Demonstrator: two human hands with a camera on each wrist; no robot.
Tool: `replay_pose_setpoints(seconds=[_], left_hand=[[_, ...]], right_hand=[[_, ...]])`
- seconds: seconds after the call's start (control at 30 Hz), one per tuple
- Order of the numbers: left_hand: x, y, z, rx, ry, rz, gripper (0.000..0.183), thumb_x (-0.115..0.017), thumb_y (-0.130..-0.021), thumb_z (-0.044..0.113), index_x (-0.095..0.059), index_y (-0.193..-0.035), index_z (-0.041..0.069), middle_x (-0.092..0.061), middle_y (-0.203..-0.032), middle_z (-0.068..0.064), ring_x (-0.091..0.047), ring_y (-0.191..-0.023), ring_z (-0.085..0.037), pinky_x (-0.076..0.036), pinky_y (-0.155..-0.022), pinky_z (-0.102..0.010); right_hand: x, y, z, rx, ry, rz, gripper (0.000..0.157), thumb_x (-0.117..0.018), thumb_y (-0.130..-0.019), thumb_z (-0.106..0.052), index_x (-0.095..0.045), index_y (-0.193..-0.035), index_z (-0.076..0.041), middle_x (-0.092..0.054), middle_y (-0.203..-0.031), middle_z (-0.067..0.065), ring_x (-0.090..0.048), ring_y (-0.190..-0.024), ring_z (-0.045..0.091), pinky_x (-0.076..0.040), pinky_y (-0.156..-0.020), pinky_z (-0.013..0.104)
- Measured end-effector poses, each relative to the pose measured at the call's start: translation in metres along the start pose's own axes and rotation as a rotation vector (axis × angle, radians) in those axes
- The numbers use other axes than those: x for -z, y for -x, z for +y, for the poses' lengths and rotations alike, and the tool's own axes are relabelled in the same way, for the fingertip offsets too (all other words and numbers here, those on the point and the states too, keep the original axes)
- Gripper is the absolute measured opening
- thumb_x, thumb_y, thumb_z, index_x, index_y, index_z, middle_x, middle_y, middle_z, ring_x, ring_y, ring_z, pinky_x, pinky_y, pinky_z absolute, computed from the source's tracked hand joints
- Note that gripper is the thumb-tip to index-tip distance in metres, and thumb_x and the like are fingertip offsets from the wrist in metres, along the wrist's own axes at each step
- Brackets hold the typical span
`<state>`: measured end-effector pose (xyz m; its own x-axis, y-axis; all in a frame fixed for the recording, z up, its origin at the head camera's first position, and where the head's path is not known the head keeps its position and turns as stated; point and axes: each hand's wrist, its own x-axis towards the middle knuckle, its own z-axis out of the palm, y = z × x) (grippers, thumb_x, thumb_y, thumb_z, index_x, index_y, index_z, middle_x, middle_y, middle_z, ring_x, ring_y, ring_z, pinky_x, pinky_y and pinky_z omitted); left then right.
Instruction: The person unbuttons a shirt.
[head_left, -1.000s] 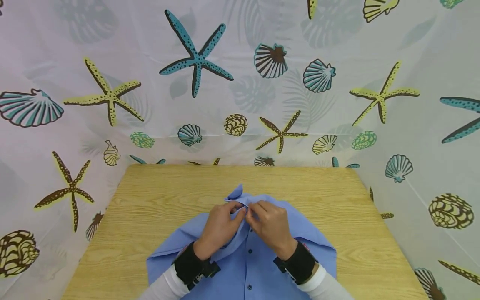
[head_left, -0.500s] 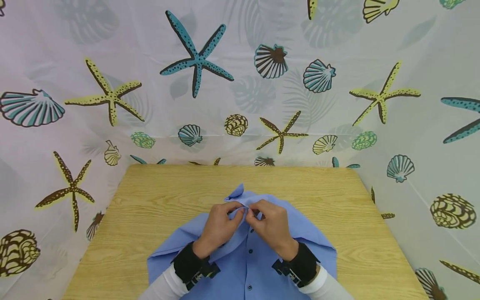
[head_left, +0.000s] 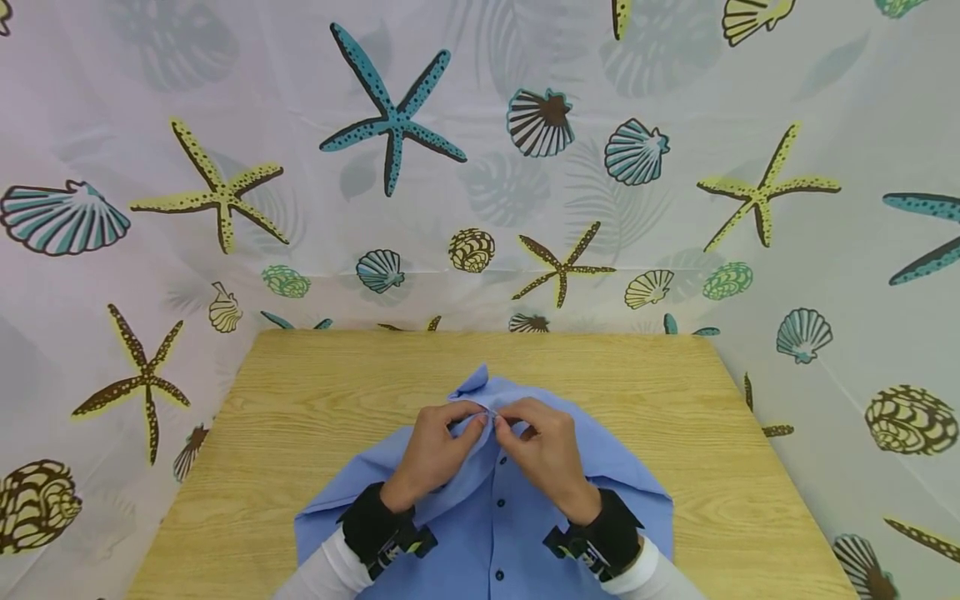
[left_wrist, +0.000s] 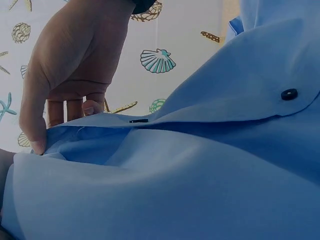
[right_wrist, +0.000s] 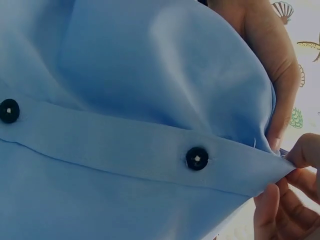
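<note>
A light-blue button-up shirt lies on the wooden table, its collar away from the person. Near the collar, my left hand pinches the edge of the shirt front between thumb and fingers. My right hand meets it there and pinches the fabric from the other side. A dark button sits on the placket close to the pinched corner in the right wrist view. The left wrist view has another button and a dark mark along the fabric edge. Whether a button lies between the fingertips is hidden.
The wooden table extends around the shirt. A white curtain printed with shells and starfish encloses the back and sides. Black camera straps are on both wrists, over white sleeves.
Both hands stay at the collar, still pinching. The right hand's fingers have shifted slightly, and both wrists have turned a little. The fabric behind the fingers has risen slightly.
</note>
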<state>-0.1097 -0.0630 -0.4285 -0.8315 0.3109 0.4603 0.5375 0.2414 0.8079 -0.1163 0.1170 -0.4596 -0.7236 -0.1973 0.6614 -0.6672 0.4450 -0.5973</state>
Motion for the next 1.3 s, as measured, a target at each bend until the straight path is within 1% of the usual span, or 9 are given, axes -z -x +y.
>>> replay_pose_setpoints(seconds=[0.2, 0.4, 0.6, 0.67, 0.77, 0.87, 0.93, 1.1, 1.3], left_hand=[[0.003, 0.0, 0.007, 0.07, 0.057, -0.04, 0.016, -0.055, -0.091, 0.001, -0.065, -0.104, 0.003, -0.066, -0.097, -0.009, -0.055, -0.067, -0.013, -0.047, -0.063, -0.034], [0.006, -0.001, 0.0, 0.044, 0.044, -0.014, 0.016, -0.055, -0.092, 0.006, -0.065, -0.105, 0.008, -0.065, -0.102, -0.006, -0.059, -0.091, -0.013, -0.05, -0.075, -0.04], [0.018, 0.0, -0.027, 0.045, -0.069, -0.022, 0.016, -0.053, -0.095, 0.019, -0.063, -0.107, 0.021, -0.062, -0.085, 0.007, -0.043, -0.05, -0.006, -0.044, -0.051, -0.032], [0.023, -0.002, -0.033, 0.005, -0.159, -0.021, 0.015, -0.052, -0.096, 0.019, -0.062, -0.106, 0.021, -0.061, -0.082, 0.006, -0.043, -0.05, -0.009, -0.043, -0.051, -0.033], [0.029, -0.006, -0.041, -0.076, -0.407, 0.005, 0.013, -0.054, -0.093, 0.013, -0.063, -0.102, 0.015, -0.064, -0.089, 0.001, -0.057, -0.072, -0.013, -0.047, -0.074, -0.039], [0.032, -0.012, -0.044, -0.139, -0.683, 0.031, 0.017, -0.059, -0.086, 0.007, -0.062, -0.102, 0.011, -0.064, -0.097, -0.002, -0.057, -0.091, -0.019, -0.037, -0.092, -0.049], [0.031, -0.016, -0.041, -0.199, -0.757, -0.004, 0.024, -0.059, -0.082, 0.003, -0.063, -0.104, 0.011, -0.063, -0.102, -0.004, -0.056, -0.096, -0.02, -0.033, -0.095, -0.053], [0.022, -0.024, -0.022, -0.325, -0.513, -0.24, 0.032, -0.047, -0.088, 0.003, -0.058, -0.117, 0.011, -0.057, -0.117, 0.0, -0.047, -0.113, -0.013, -0.024, -0.102, -0.055], [0.017, -0.026, -0.015, -0.185, -0.206, -0.444, 0.011, -0.048, -0.097, 0.016, -0.056, -0.105, 0.015, -0.052, -0.099, 0.007, -0.047, -0.095, -0.007, -0.037, -0.091, -0.04]], right_hand=[[0.006, 0.0, 0.001, -0.103, -0.026, -0.009, 0.008, -0.062, -0.088, -0.013, -0.068, -0.093, -0.015, -0.066, -0.084, -0.001, -0.06, -0.074, 0.007, -0.05, -0.051, 0.024], [0.015, -0.003, -0.002, -0.149, -0.014, 0.0, 0.007, -0.062, -0.087, -0.005, -0.066, -0.093, -0.006, -0.066, -0.08, 0.005, -0.06, -0.068, 0.008, -0.049, -0.048, 0.027], [0.028, -0.017, -0.024, -0.136, -0.067, 0.01, 0.008, -0.058, -0.086, 0.005, -0.062, -0.092, 0.003, -0.063, -0.076, 0.013, -0.059, -0.056, 0.019, -0.046, -0.041, 0.024], [0.032, -0.021, -0.027, -0.152, -0.103, 0.021, 0.008, -0.057, -0.086, 0.006, -0.061, -0.093, 0.004, -0.062, -0.076, 0.014, -0.057, -0.051, 0.021, -0.046, -0.04, 0.024], [0.034, -0.029, -0.031, -0.167, -0.149, 0.034, 0.009, -0.057, -0.087, 0.004, -0.061, -0.094, 0.004, -0.062, -0.079, 0.015, -0.059, -0.055, 0.022, -0.049, -0.041, 0.029], [0.033, -0.041, -0.039, -0.162, -0.218, 0.031, 0.009, -0.056, -0.088, 0.004, -0.061, -0.095, 0.005, -0.062, -0.081, 0.016, -0.061, -0.06, 0.023, -0.051, -0.045, 0.035], [0.032, -0.05, -0.044, -0.137, -0.254, 0.027, 0.009, -0.055, -0.088, 0.004, -0.06, -0.095, 0.006, -0.062, -0.083, 0.017, -0.062, -0.066, 0.023, -0.052, -0.047, 0.036], [0.03, -0.072, -0.055, -0.063, -0.26, 0.054, 0.01, -0.055, -0.088, 0.006, -0.061, -0.095, 0.007, -0.063, -0.087, 0.019, -0.063, -0.071, 0.024, -0.052, -0.049, 0.034], [0.032, -0.085, -0.056, -0.028, -0.213, 0.054, 0.013, -0.056, -0.086, 0.007, -0.061, -0.098, 0.009, -0.063, -0.09, 0.02, -0.063, -0.073, 0.025, -0.052, -0.048, 0.034]])
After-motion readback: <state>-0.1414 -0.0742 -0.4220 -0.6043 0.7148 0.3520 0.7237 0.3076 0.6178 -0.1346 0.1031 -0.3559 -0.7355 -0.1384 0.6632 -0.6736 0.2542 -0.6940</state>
